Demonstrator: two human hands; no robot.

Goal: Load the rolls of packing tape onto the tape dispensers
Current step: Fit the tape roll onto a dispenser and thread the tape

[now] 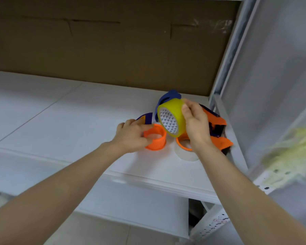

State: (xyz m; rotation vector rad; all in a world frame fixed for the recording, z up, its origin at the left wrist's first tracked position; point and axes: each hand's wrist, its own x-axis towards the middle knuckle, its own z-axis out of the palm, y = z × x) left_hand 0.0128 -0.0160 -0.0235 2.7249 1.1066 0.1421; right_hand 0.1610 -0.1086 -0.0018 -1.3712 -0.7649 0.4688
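Head view: right hand (pixel 196 124) grips yellow tape roll (pixel 171 117); left hand (pixel 132 135) clasps orange dispenser hub (pixel 155 138).

White shelf (pixel 60 121) bears orange-blue tape dispensers (pixel 217 124) and a clear tape roll (pixel 185 152).

view: just the one, a head cam, wide-angle
looking: forward and down over both forearms onto a white shelf (pixel 78 110)
closeness: near, the hands sit mid-frame
backdrop: cardboard sheet (pixel 113 46) behind, shelf upright (pixel 226 71) on the right
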